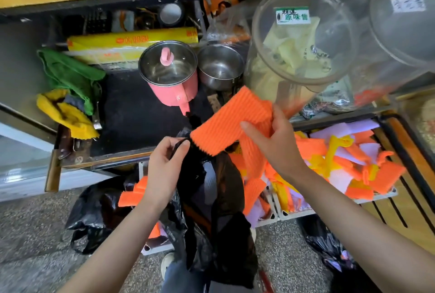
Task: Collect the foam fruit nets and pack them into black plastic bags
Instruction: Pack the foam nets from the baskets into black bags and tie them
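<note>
The right hand point(275, 142) grips a flat orange ribbed foam fruit net point(230, 123); its long axis slants down toward the left hand point(162, 165), which pinches the rim of a thin black plastic bag point(211, 193) just beneath the net's lower end.

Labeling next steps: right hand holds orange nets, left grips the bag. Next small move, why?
Probably push the orange nets down into the black bag: the right hand holds them with their lower end at its mouth, whose rim the left hand holds up.

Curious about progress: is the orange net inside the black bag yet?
Not in: right hand holds the orange net, its lower end just reaching the black bag.
</note>
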### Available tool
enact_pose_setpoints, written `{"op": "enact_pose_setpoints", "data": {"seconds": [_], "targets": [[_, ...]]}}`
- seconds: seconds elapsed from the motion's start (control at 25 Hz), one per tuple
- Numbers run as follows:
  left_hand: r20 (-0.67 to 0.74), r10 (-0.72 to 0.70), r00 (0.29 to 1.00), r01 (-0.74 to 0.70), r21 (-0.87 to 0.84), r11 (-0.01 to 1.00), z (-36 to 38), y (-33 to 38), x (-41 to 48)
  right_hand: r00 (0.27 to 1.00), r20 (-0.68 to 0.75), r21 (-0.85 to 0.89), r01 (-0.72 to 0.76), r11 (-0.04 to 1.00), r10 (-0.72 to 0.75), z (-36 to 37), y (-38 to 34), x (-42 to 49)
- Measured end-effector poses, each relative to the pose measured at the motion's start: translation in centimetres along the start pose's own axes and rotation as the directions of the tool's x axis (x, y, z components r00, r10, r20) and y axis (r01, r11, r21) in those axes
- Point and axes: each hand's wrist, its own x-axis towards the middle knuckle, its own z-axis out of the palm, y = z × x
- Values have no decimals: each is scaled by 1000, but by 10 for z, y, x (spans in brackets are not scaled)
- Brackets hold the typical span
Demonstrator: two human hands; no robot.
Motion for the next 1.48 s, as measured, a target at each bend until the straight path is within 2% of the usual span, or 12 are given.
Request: {"op": "enact_pose_setpoints", "data": {"seconds": [0.12, 0.28, 0.32, 0.4, 0.48, 0.52, 0.56, 0.72, 0.96, 1.2, 1.36, 1.48], "targets": [[36, 22, 999, -21, -21, 1000, -8, 8, -8, 978, 201, 69, -71, 995, 56, 5, -16, -18], [7, 46, 999, -46, -7, 999, -30, 17, -21, 996, 84, 259, -45, 965, 23, 9, -31, -45], [4, 53, 999, -52, -26, 998, -36, 18, -23, 994, 104, 182, -28, 983, 9, 13, -31, -52], [9, 62, 998, -62, -56, 997, -49, 20, -29, 968, 246, -291, 25, 956, 50, 24, -17, -67], [41, 75, 996, -73, -62, 995, -58, 21, -37, 942, 247, -784, 58, 618, 226, 28, 5, -74], [69, 84, 994, -80, -63, 995, -61, 22, -42, 946, 165, -873, 8, 488, 279, 28, 13, -74], [102, 97, 990, -90, -66, 994, -65, 22, -48, 960, 71, -876, -69, 476, 270, 30, 17, -77], [232, 135, 963, -119, -81, 990, -72, 24, -71, 975, -222, -631, -146, 762, 3, 60, 18, -92], [322, 210, 923, -188, -98, 977, -82, 29, -86, 992, -128, -746, -90, 660, -9, 100, 35, -129], [352, 195, 916, -182, -70, 981, -81, 25, -83, 876, -479, -264, -204, 943, 55, 93, 13, -127], [355, 193, 915, -183, -62, 981, -63, 29, -85, 962, -272, -463, -149, 874, 20, 93, 37, -137], [363, 198, 911, -191, -56, 980, -42, 34, -86, 980, 20, -652, -137, 746, 197, 82, 62, -143]]}}
